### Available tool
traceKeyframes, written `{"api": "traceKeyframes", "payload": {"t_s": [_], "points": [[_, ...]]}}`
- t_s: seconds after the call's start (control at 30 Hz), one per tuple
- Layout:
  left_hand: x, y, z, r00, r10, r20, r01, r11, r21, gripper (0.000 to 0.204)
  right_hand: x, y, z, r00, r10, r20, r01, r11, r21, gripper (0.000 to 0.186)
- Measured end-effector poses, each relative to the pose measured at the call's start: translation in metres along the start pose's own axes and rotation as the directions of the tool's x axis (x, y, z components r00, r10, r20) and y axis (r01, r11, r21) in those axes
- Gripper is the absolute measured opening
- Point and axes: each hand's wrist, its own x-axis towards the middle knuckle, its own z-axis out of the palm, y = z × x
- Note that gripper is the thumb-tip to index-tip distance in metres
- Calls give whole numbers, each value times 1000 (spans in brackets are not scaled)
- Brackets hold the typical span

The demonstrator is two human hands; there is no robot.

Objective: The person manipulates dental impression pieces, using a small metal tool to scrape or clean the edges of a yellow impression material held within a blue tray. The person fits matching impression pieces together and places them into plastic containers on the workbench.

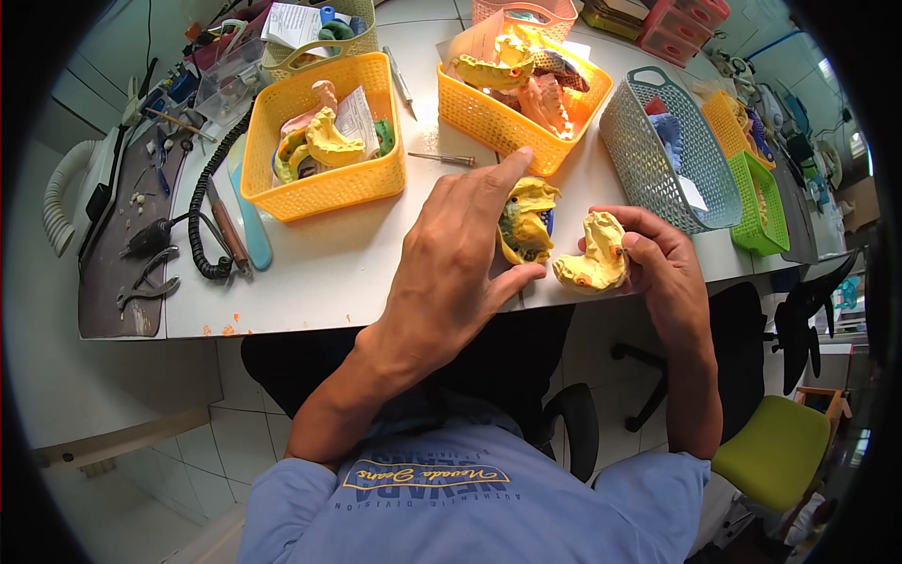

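My left hand (pixel 443 258) reaches over the table's front part, its thumb and forefinger spanning a yellow and green dental impression (pixel 532 202) with a bit of blue tray showing at its side. The other fingers are partly hidden behind the hand. To the right, my right hand (pixel 669 268) pinches a pale yellow dental cast (pixel 594 252) between thumb and fingers. Small orange-brown spots mark the cast. It is held just beside the impression, with a narrow gap between them.
Yellow baskets (pixel 324 197) (pixel 470 120) with casts and papers stand behind my hands. A grey basket (pixel 625 155) and a green basket (pixel 756 211) are right. Left lie a blue spatula (pixel 252 226), a coiled black cord (pixel 198 202) and pliers (pixel 146 282). A metal tool (pixel 451 159) lies between the yellow baskets.
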Motion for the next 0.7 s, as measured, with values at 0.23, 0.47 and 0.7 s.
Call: {"api": "traceKeyframes", "payload": {"t_s": [0.23,0.47,0.7], "points": [[-13,-2,-12,998,55,-6,-55,997,-46,99,7,-3,-2,994,-27,107,41,990,-136,37],[-24,-2,-32,998,16,63,-13,999,-44,105,15,-9,5,983,-44,181,94,956,-276,38],[-30,-16,-40,995,-4,104,11,997,-70,107,29,-11,14,977,-38,210,113,929,-354,36]]}}
